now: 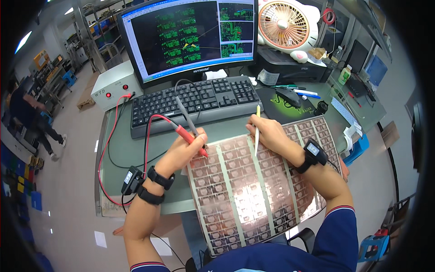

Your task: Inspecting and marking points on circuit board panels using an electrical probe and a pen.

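Note:
A large copper-coloured circuit panel (pixel 253 190) with several rows of small repeated boards lies on the desk in front of me and overhangs its near edge. My left hand (pixel 183 152) grips two test probes, a red one (pixel 190 138) and a grey one (pixel 186 115), with their tips down on the panel's upper left corner. My right hand (pixel 267 133) holds a thin yellow-white pen (pixel 257 131) upright, its tip touching the panel near the top middle. Both wrists wear black bands.
A black keyboard (pixel 195 102) and a monitor (pixel 188 36) showing green board layouts stand behind the panel. A white tester box (pixel 113 88) with red buttons and red leads (pixel 108 149) sits at left. Mouse (pixel 288 96), fan (pixel 283 25) and printer at right. A person walks at far left.

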